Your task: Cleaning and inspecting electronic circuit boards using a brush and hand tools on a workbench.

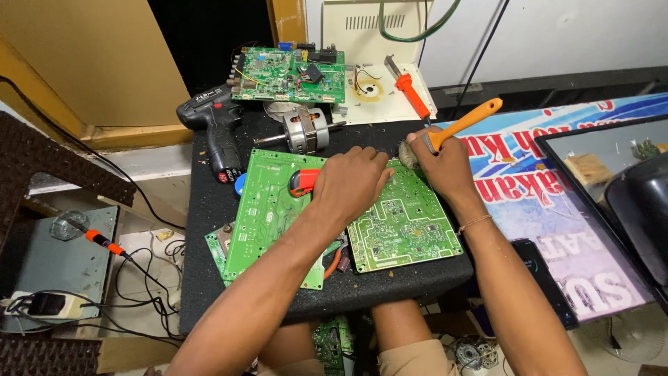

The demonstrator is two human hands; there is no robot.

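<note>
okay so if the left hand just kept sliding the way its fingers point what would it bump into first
Most likely the brush head held by the right hand. The left hand lies on the green circuit board, fingers aimed up and right, close to the bristles; whether they already touch is unclear.

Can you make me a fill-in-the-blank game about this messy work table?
1. The right hand holds a brush with an ______ handle.
2. The left hand presses down on a ______ circuit board.
3. The black drill lies to the ______ of the motor.

Missing words: orange; green; left
</note>
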